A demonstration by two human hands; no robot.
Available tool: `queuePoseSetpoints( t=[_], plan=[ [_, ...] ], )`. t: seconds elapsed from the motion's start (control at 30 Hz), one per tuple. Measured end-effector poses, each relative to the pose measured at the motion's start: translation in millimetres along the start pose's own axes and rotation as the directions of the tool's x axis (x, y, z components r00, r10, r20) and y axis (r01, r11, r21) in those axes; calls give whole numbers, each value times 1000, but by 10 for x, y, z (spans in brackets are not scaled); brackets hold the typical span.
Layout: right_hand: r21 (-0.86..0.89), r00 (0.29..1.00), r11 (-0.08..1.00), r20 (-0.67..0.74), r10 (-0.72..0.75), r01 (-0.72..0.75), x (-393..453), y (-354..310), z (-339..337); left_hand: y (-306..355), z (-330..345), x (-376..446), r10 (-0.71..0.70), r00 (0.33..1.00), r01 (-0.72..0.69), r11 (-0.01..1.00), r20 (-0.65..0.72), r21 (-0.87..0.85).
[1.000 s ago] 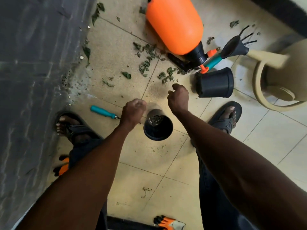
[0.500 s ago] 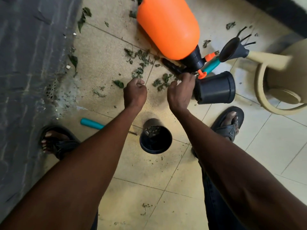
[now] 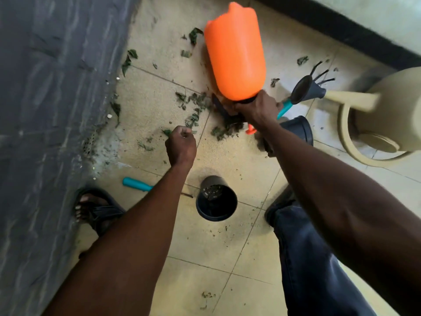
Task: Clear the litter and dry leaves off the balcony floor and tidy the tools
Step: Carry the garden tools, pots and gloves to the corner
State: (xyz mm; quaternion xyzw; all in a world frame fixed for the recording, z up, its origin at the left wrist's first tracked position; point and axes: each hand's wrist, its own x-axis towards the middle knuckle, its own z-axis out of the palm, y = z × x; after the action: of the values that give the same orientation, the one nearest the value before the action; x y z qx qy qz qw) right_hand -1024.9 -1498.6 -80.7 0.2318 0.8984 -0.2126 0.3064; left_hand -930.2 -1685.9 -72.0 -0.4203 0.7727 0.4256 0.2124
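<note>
Right hand (image 3: pixel 257 110) gripping orange sprayer (image 3: pixel 235 53) neck at upper centre, left hand (image 3: pixel 181 144) fisted, contents unclear, dry leaves (image 3: pixel 193 106) between, green, crumbled.

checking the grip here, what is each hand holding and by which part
Right hand grips the orange sprayer by its black top. Left hand is curled; contents cannot be told.

Dry leaves (image 3: pixel 193 110) scattered on tiles beside tipped orange sprayer (image 3: pixel 235 53); teal-handled tool (image 3: pixel 136 184) lying flat.
</note>
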Motion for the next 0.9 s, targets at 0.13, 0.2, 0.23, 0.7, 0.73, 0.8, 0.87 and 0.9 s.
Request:
queuePoseSetpoints(
  t=[0.13, 0.2, 0.23, 0.7, 0.73, 0.8, 0.87, 0.9],
  plan=[
    [469, 993, 878, 111, 48, -95, -425, -225, 110, -31, -237, -20, 6, 995, -7, 1000, -103, -10],
    [543, 991, 832, 127, 52, -113, -637, -281, 220, -13, -372, -21, 5, 989, -9, 1000, -150, -28],
    [558, 989, 821, 141, 44, -116, -762, -333, 279, 3, -484, -12, -7, 983, -4, 998, -181, -60],
    [37, 872, 998, 489, 17, -40, -3122, -306, 1822, -1232, -2109, -201, -164, 957, 184, 981, -241, 65],
    [13, 859, 1000, 513, 6, -15, -3173, -187, 1890, -1352, -2087, -209, -177, 960, 199, 977, -219, 83],
    [-19, 825, 999, 565, -11, 27, -3227, 6, 2008, -1607, -2028, -215, -194, 961, 228, 960, -199, 165],
    [-43, 807, 999, 590, 1, 31, -3198, 139, 2090, -1794, -1954, -241, -209, 957, 255, 938, -203, 235],
    [-76, 814, 995, 581, -8, 64, -3158, 179, 2135, -1810, -1933, -273, -200, 957, 253, 932, -211, 261]
  ],
)
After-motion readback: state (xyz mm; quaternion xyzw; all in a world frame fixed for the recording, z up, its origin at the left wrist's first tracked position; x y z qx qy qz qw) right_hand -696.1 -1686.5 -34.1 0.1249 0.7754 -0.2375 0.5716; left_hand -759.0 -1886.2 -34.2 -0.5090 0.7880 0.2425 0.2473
